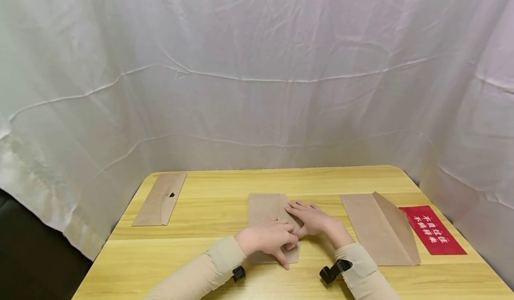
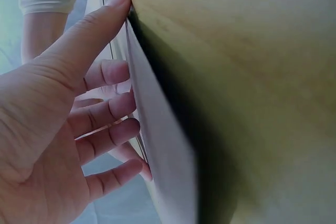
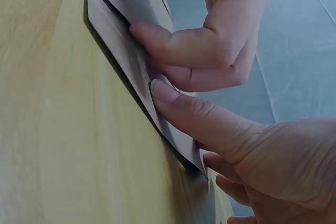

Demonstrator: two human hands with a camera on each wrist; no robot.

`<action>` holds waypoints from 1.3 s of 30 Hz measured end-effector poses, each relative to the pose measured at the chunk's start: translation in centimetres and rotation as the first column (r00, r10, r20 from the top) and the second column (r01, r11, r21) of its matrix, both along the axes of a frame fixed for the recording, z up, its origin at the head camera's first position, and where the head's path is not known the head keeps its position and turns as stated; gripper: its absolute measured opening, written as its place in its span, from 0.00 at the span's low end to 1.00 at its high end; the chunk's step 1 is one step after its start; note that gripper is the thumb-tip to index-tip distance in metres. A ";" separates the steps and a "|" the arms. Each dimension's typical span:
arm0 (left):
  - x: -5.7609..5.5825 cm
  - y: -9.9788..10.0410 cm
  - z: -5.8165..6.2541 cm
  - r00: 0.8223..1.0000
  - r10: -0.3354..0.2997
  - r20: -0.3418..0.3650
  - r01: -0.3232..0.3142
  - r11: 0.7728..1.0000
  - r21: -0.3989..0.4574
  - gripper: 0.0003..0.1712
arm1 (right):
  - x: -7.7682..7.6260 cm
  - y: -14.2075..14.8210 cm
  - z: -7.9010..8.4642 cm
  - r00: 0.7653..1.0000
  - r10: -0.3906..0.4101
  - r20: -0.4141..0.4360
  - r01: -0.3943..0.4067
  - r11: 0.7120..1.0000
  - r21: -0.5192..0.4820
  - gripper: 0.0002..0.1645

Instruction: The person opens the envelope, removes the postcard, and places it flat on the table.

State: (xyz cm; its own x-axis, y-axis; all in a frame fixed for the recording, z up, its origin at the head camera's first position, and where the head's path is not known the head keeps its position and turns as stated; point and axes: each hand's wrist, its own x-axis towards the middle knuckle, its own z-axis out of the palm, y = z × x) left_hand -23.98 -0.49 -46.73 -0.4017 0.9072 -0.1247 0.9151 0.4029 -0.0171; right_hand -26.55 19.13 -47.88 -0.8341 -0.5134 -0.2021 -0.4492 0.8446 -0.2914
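Observation:
A brown paper envelope [image 1: 263, 206] lies flat at the middle of the table, its folded flap along the right side. My left hand [image 1: 267, 237] rests across its lower part, bent fingertips on the paper near the flap and thumb stretched toward the near edge. On the flap side, my right hand [image 1: 313, 217] touches the paper with fingers spread along the upper part. In the right wrist view its thumb [image 3: 194, 116] presses on the flap close beside the left fingers [image 3: 184, 48]. The envelope's lower middle is hidden under the left hand.
At the right lies a second brown envelope [image 1: 367, 224] with its flap unfolded, beside a red card [image 1: 433, 231] with white characters. Another brown envelope [image 1: 154, 202] with a small black mark lies at the far left. Pale curtains [image 1: 261, 113] hang behind the table [image 1: 217, 188].

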 end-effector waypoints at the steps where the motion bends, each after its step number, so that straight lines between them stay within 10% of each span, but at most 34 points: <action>1: 0.0 -0.1 -0.1 1.000 -0.002 -0.008 0.003 1.000 0.003 0.26 | 0.0 0.0 0.0 1.000 0.002 -0.001 -0.002 1.000 0.000 0.58; 26: 2.0 -3.0 -0.1 0.979 0.013 -0.205 0.017 0.989 0.144 0.24 | -0.1 0.0 -0.4 1.000 -0.010 0.020 0.011 1.000 -0.012 0.61; 39: 2.3 -3.9 -0.3 0.985 0.048 -0.165 -0.004 0.966 0.258 0.24 | 0.0 0.1 -0.2 1.000 0.011 0.010 -0.010 1.000 -0.021 0.60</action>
